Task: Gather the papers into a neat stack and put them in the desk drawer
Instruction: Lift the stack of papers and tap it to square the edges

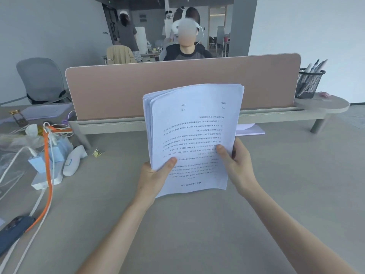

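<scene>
A thick stack of printed white papers (194, 123) stands nearly upright over the middle of the grey desk (276, 194), its printed text upside down to me. My left hand (156, 176) grips the stack's lower left edge with the thumb on the front sheet. My right hand (236, 161) grips the lower right side, thumb on the front and fingers behind. The sheets fan out slightly along the left edge. One more sheet (249, 129) lies flat on the desk behind the stack, under the shelf. No drawer is in view.
A pink divider (118, 89) and a low shelf (276, 115) run across the back, with a mesh pen cup (309, 83) at the right. On the left lie chargers and cables (47, 155), a white device (73, 161), a binder clip (97, 152) and a phone (13, 232). A person sits beyond the divider.
</scene>
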A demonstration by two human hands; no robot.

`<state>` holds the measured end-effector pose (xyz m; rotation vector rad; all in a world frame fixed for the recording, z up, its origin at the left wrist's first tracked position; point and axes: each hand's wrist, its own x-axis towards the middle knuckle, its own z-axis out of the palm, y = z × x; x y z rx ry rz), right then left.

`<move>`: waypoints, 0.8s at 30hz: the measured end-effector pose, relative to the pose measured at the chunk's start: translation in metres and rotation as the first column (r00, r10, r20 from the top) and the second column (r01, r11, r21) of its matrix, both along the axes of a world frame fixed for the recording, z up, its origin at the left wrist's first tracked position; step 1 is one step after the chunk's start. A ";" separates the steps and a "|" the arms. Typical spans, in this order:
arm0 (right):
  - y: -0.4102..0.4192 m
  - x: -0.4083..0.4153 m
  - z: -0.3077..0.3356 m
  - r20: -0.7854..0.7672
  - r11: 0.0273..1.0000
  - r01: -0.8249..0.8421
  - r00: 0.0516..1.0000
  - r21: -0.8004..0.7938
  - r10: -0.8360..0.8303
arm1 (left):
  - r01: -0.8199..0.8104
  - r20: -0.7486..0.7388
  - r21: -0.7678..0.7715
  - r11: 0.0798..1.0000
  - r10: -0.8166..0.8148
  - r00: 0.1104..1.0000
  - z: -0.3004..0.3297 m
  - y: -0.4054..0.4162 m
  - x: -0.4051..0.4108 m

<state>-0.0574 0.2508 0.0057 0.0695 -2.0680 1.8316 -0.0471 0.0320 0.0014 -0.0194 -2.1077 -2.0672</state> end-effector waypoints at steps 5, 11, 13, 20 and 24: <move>-0.012 -0.007 -0.026 0.102 0.999 -0.027 0.995 0.047 0.022 | -0.008 0.048 0.027 1.000 0.007 0.999 -0.021 0.002 -0.009; -0.009 -0.009 -0.023 0.143 0.997 0.010 0.989 0.076 -0.021 | 0.003 0.096 -0.003 1.000 -0.003 0.995 -0.019 0.002 -0.013; -0.006 -0.006 -0.018 0.166 0.993 0.032 0.985 0.116 -0.051 | 0.002 0.147 -0.015 1.000 0.000 0.989 -0.019 0.003 -0.011; 0.011 0.024 -0.006 0.250 0.983 0.034 0.965 0.181 -0.079 | 0.100 0.255 -0.067 0.993 -0.080 0.964 -0.013 0.007 0.018; 0.016 0.055 -0.006 0.298 0.991 0.059 0.950 0.122 -0.094 | 0.137 0.272 -0.088 0.987 -0.109 0.956 -0.010 0.015 0.043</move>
